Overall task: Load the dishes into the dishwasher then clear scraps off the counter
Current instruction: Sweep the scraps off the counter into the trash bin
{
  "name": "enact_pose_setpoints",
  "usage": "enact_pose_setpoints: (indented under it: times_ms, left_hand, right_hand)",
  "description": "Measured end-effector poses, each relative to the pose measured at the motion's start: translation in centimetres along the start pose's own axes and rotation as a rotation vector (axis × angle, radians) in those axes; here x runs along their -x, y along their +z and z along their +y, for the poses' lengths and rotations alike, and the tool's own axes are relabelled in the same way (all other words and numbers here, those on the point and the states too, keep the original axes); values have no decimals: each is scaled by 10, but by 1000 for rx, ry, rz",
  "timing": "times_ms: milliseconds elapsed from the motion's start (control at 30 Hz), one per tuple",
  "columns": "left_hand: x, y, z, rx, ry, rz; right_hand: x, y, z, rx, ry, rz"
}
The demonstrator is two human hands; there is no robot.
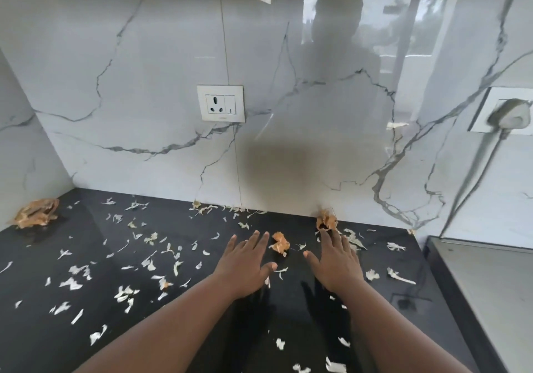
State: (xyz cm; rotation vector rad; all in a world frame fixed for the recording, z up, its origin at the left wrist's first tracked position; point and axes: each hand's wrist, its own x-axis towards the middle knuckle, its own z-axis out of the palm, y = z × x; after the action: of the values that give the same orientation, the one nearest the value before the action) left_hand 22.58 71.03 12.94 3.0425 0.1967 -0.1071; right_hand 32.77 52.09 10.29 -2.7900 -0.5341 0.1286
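Both hands out over the black counter (86, 257) now, palms down, fingers spread and straight, nothing gripped. My left hand (245, 269) sits just left of the middle, my right hand (337, 260) just beside it, a gap between the thumbs. Whether the palms actually touch the stone or hover just above it, I can't tell.

Scraps everywhere. Pale scraps (124, 292) litter the whole left half and trail toward the near edge. One brown peel (280, 243) lies in the gap ahead of my fingers, another peel (327, 219) rests against the backsplash (144, 55) right at my right fingertips, and a bigger wad (36, 212) sits far off in the left corner. No dishes or dishwasher in view, so this looks like the clearing part.

Here's the worry. These bits are light and thin: sweep too fast and they'll flutter aside or slip under my fingers. Drag toward me carelessly and they go over the near edge onto the floor. On the right there's a seam at the grey ledge (476, 286), and scraps pushed that way could lodge in it. The far corner wad is a long reach, easy to miss.
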Motion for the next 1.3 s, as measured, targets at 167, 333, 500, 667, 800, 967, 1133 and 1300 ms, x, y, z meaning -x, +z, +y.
enact_pose_setpoints:
  times_ms: [167,333,500,667,800,967,1133,1300]
  left_hand:
    - [-54,1,6,30,33,-38]
    - [-97,11,6,23,64,-101]
    - [-113,28,-2,76,139,-113]
    - [-110,41,-14,269,120,-9]
    - [-96,32,-23,337,76,64]
    - [-63,28,-40,368,14,143]
    - [-11,20,-50,246,46,193]
    - [47,10,-56,185,-63,263]
  right_hand:
    - [-62,-7,16,-3,41,5]
    - [-107,-6,26,-49,99,16]
    - [-123,8,32,-51,32,-30]
    - [-121,15,23,30,-1,-64]
    - [-119,8,20,102,-19,-95]
    - [-104,-1,6,105,-44,-42]
    - [-80,-8,-37,30,-173,7]
    - [-35,-23,-86,-64,-246,72]
